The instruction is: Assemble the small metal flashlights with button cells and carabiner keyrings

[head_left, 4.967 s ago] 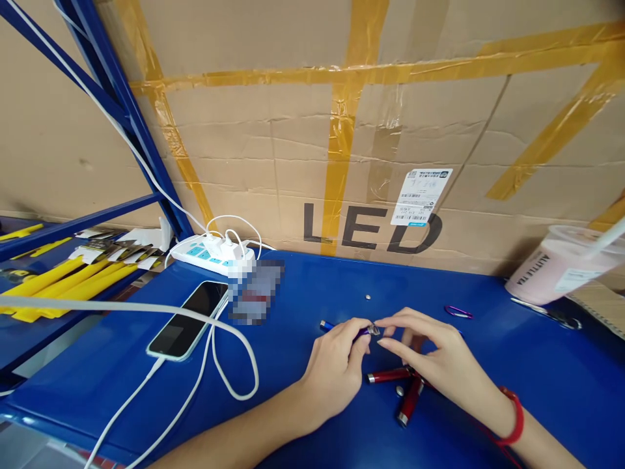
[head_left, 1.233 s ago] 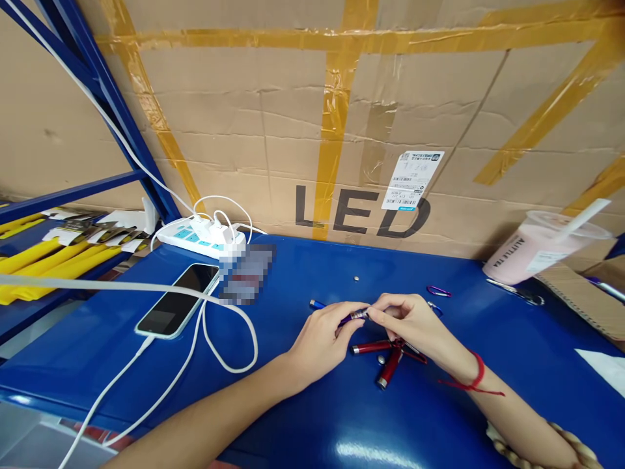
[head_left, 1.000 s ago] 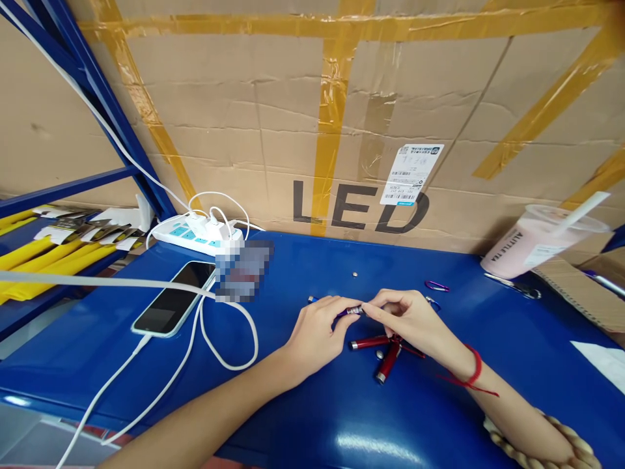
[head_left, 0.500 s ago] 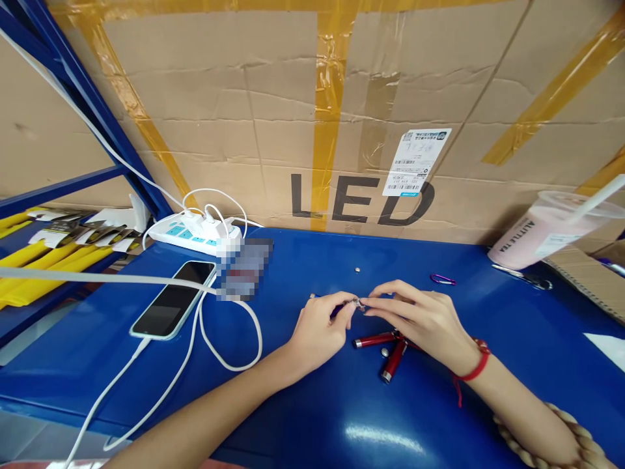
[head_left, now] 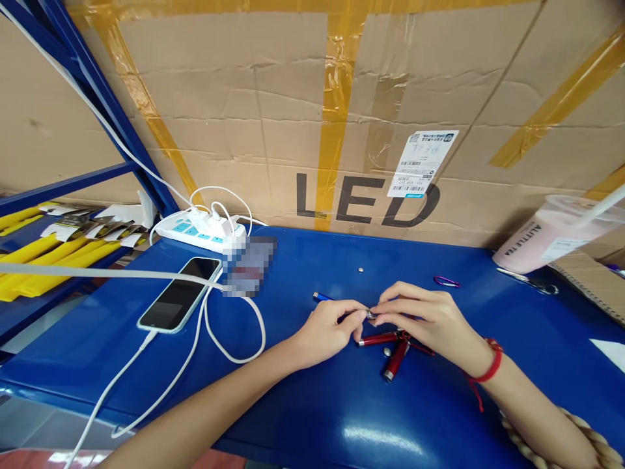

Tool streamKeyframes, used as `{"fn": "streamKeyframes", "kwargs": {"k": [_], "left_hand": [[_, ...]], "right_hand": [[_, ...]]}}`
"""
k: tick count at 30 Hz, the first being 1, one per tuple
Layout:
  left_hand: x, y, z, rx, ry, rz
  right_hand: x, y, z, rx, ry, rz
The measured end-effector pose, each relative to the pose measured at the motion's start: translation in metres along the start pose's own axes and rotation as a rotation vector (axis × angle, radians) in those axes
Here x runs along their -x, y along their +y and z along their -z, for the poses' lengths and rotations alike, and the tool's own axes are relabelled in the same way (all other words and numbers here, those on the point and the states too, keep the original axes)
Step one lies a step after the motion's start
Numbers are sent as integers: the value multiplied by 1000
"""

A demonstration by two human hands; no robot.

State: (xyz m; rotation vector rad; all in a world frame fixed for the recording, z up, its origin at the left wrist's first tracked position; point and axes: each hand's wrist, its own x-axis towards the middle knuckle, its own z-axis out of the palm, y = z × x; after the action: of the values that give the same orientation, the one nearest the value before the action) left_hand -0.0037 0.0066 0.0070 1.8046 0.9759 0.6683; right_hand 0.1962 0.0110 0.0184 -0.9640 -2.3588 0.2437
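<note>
My left hand (head_left: 327,329) is closed round a small blue pen-shaped light (head_left: 322,298); only its blue end sticks out to the left. My right hand (head_left: 430,319) pinches the light's silver tip where the two hands meet. Two red pen lights (head_left: 395,358) lie crossed on the blue table (head_left: 312,404) just under my right hand, with a small silver part beside them.
A phone (head_left: 180,301) on a white cable lies at the left, near a white power strip (head_left: 205,229). A button cell (head_left: 361,268) and a purple clip (head_left: 446,281) lie behind my hands. A pink drink cup (head_left: 551,238) and scissors (head_left: 530,281) sit at the right. A taped cardboard box (head_left: 342,117) stands behind.
Both hands have stayed together on the blue light, with the fingers shifting slightly at its tip. The view has moved a little; nothing on the table has been displaced.
</note>
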Motion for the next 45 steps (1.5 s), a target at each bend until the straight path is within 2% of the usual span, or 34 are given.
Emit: {"fn": "streamKeyframes", "kwargs": {"k": [7, 13, 16, 25, 30, 45], "left_hand": [[2, -1, -2, 126, -48, -47], [5, 4, -5, 153, -39, -9], [5, 2, -8, 167, -22, -26], [6, -4, -14, 172, 91, -119], [7, -5, -14, 123, 145, -181], [6, -8, -15, 3, 171, -142]], "right_hand": [[-4, -3, -2, -252, 49, -74], [-7, -5, -4, -313, 41, -176], [-7, -6, -5, -330, 49, -212], [-9, -9, -4, -339, -48, -365], [-9, -10, -4, -360, -54, -395], [-10, -10, -4, -363, -68, -409]]}}
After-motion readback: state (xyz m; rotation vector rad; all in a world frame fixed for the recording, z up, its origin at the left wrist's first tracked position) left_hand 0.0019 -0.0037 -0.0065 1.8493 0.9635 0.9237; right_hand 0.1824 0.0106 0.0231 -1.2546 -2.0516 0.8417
